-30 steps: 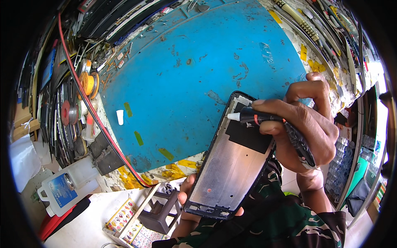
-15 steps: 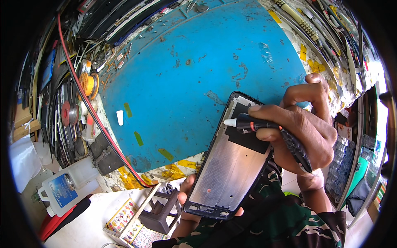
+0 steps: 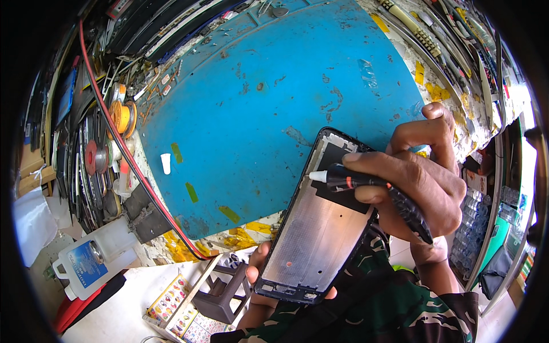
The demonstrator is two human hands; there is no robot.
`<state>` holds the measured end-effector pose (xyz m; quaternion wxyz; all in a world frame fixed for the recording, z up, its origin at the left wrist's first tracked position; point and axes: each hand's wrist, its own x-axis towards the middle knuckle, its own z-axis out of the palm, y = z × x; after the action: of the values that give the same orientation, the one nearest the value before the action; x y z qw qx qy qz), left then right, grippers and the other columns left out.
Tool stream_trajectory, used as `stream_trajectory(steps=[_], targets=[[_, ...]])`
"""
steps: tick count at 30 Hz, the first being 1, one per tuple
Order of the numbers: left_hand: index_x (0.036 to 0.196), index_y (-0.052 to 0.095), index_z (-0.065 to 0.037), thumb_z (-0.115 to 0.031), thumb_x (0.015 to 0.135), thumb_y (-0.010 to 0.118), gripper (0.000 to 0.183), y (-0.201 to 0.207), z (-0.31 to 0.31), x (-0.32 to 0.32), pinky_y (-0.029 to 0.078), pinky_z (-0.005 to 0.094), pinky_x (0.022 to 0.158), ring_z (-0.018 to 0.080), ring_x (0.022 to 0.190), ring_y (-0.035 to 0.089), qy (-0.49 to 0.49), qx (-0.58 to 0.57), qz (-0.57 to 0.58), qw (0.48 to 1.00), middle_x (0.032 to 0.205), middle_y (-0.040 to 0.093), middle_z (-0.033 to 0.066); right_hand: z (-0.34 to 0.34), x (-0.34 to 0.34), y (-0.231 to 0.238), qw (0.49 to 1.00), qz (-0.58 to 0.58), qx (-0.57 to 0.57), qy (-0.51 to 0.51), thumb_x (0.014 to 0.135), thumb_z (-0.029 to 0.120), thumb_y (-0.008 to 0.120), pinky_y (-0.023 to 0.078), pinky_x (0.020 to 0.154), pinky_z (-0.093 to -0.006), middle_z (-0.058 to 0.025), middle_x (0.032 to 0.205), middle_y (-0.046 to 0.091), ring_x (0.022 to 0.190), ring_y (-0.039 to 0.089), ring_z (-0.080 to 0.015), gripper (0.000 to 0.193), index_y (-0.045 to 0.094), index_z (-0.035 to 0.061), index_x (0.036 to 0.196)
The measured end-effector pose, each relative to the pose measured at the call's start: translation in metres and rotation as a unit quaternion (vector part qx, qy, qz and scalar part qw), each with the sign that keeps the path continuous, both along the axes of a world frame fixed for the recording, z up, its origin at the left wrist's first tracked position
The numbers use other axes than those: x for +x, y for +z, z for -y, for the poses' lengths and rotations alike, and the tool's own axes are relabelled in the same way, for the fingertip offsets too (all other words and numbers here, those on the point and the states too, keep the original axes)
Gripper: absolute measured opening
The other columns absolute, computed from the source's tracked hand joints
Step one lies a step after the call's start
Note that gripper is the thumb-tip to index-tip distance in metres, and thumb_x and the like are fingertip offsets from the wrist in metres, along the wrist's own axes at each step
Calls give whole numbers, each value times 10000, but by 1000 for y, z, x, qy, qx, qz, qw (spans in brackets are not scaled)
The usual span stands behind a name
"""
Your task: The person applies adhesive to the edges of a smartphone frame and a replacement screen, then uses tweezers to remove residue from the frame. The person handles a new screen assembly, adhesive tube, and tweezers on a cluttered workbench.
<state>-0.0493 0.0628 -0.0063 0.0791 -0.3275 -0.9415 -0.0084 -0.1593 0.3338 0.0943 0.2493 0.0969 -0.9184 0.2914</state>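
Observation:
My left hand (image 3: 260, 262) grips the lower end of a phone frame (image 3: 311, 240), a black-edged metal panel with a dark patch near its top. The frame is tilted, its upper end over the blue mat (image 3: 246, 143). In my right hand (image 3: 423, 171) is a black glue tube (image 3: 357, 178) with a white nozzle, pinched between thumb and fingers. The nozzle tip sits at the left edge of the frame, in its upper part; whether it touches cannot be told. A small white cap (image 3: 166, 163) lies on the mat to the left.
A red and black cable (image 3: 123, 143) crosses the left side. Wire spools (image 3: 121, 117) and tools crowd the left edge. A white bottle with a blue label (image 3: 86, 266) is at lower left, near a brown stool (image 3: 220, 297). More tools (image 3: 420, 34) line the far right.
The nozzle has moved slightly down along the frame's left edge, and the tube's rear end has dropped a little with my right hand. My left hand and the frame stay nearly still.

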Motion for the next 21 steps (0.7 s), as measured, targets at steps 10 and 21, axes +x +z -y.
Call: stream_trajectory(steps=[10,21], targets=[[1542,15,-199,-584,863,399,869,0,0,-3,373,501,1050,435,1356,329,-1,1,1,1000,1580,23,250,1,-2,0,998,5,-10,-57,826,335,719,414,941,-494,13,586,603,752,556,-214,293,752,56,911],[1541,17,-189,-563,866,411,866,0,0,-3,385,498,1039,431,1350,340,0,4,3,1000,1579,26,249,2,-5,-4,996,-4,7,-94,869,289,694,417,935,-480,39,530,578,758,547,-202,292,742,14,956]])
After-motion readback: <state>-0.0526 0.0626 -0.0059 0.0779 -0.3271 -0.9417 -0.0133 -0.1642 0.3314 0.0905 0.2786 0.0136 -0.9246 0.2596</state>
